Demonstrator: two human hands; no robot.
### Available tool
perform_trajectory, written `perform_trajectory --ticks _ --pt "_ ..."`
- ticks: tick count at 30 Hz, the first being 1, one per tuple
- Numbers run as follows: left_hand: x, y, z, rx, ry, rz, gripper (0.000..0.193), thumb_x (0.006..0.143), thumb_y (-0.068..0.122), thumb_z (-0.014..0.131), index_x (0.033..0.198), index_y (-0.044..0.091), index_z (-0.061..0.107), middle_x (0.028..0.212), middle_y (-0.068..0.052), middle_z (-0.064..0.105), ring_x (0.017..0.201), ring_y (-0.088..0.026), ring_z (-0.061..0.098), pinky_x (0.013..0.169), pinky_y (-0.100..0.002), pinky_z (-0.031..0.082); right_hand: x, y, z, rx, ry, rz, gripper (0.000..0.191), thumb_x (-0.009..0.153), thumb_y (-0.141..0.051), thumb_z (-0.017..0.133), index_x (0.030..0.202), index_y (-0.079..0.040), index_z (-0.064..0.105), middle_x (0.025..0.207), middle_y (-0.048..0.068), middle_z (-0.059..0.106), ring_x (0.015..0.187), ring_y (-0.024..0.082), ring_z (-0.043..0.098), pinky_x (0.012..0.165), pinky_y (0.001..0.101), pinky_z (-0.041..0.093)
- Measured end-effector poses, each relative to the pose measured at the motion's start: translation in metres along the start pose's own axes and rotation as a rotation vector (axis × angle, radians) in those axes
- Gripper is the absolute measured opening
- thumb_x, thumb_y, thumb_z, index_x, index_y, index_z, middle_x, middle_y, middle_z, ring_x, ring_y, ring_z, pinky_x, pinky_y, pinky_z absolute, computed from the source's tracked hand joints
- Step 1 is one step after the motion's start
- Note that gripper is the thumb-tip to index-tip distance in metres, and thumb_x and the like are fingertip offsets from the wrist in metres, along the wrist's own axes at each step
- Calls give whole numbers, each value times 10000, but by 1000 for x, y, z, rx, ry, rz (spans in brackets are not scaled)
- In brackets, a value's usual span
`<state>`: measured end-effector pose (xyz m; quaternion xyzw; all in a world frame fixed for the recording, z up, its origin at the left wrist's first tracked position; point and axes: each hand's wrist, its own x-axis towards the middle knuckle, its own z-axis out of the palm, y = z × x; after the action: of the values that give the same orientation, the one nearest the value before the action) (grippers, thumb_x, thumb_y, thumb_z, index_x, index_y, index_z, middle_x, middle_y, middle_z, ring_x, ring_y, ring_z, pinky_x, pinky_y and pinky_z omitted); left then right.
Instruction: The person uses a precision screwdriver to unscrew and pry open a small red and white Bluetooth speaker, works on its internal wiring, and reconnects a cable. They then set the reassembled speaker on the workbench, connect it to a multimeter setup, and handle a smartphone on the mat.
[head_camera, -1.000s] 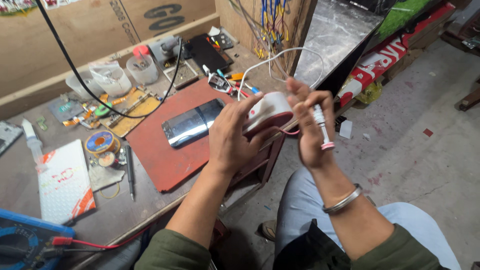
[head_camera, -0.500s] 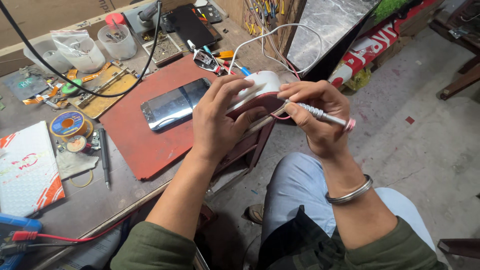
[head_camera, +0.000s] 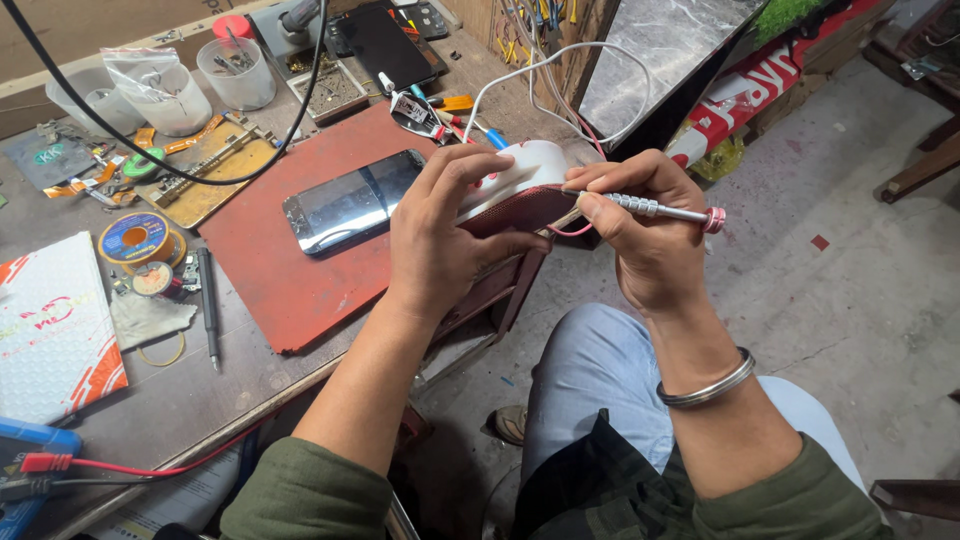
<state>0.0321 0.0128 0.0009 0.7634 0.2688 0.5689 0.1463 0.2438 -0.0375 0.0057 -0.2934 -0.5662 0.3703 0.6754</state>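
Over the edge of a cluttered desk (head_camera: 200, 390), the left hand (head_camera: 440, 240) clasps a small white-and-maroon device (head_camera: 515, 185) while the right hand (head_camera: 650, 240), grip closed on a slim screwdriver (head_camera: 655, 208), works its tip apparently into the still-unopened casing.

My left hand (head_camera: 440, 245) grips a white and maroon gadget (head_camera: 515, 185) at the tabletop (head_camera: 200, 385) edge; my right hand (head_camera: 645, 240) holds a small screwdriver (head_camera: 655, 208) against it.
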Motion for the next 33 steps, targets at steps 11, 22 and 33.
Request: perform_trajectory --ticks 11,22,33 --pt "0 1 0 22 -18 -6 736 628 361 983 1237 126 644 1260 -74 661 1131 -267 707 930 -362 616 3 -9 -1 -41 -12 58 113 928 36 724 1005 -14 659 1078 161 732 1100 223 704 1053 364 563" --pt "1 4 0 48 -24 -1 727 619 391 979 1218 135 656 1226 -58 671 1088 -254 722 902 -362 590 2 -12 -3 -10 2 112 117 915 14 744 1004 -12 672 1081 163 726 1039 202 704 990 336 574" --pt "2 5 2 16 -15 -25 678 603 357 992 1164 129 686 1195 -34 690 1086 -214 730 907 -332 583 3 -16 -12 8 -77 171 120 917 17 746 998 -9 661 1091 167 730 1026 195 705 988 337 579"
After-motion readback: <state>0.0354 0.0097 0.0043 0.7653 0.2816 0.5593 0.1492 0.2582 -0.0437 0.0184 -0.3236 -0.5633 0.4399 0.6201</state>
